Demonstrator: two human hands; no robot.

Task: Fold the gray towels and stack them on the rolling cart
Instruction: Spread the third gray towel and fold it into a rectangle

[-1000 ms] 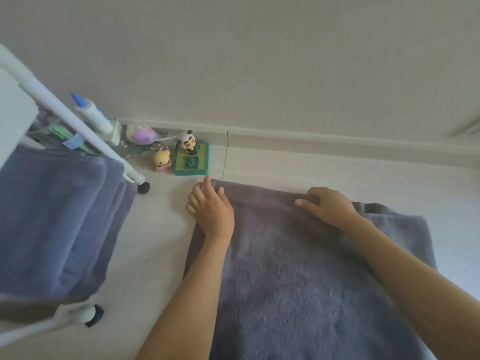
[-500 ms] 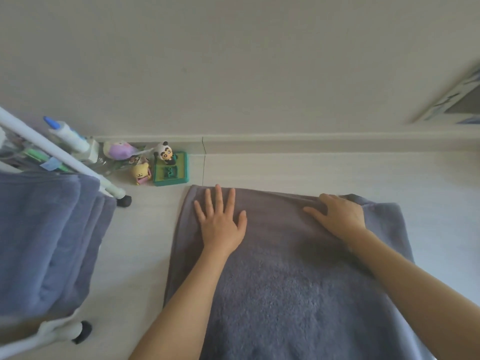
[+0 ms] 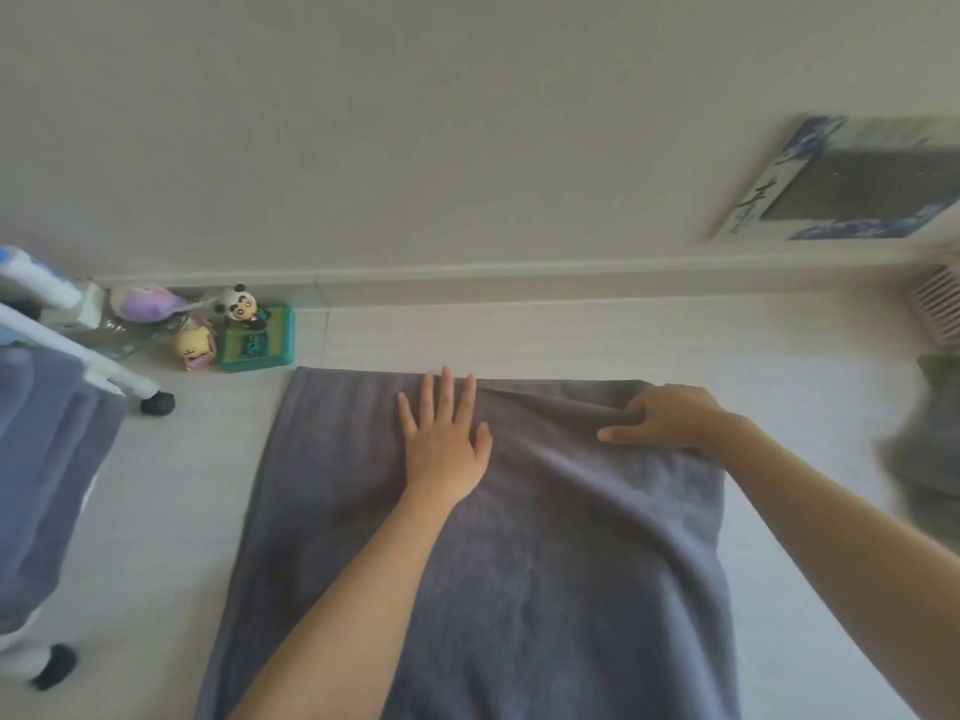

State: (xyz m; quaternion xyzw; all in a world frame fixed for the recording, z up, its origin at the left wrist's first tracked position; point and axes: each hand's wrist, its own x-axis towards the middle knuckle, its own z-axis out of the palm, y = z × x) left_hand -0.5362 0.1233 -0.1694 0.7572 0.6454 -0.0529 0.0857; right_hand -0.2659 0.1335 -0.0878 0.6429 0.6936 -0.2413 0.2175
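Note:
A gray towel lies spread on the pale floor in front of me, its far edge near the wall. My left hand rests flat on it with fingers spread, close to the far edge. My right hand pinches the cloth at the far right corner, and folds run from it across the towel. At the left edge stands the white rolling cart with folded gray towels stacked on its shelf.
Small toys sit against the baseboard beside the cart's black caster. A framed picture leans on the wall at right. A blurred dark cloth heap lies at the right edge, below a vent.
The view has shifted right, with the cart sliding toward the left edge. My left hand flattened and moved rightward on the towel. My right hand closed on the far right corner, wrinkling the cloth.

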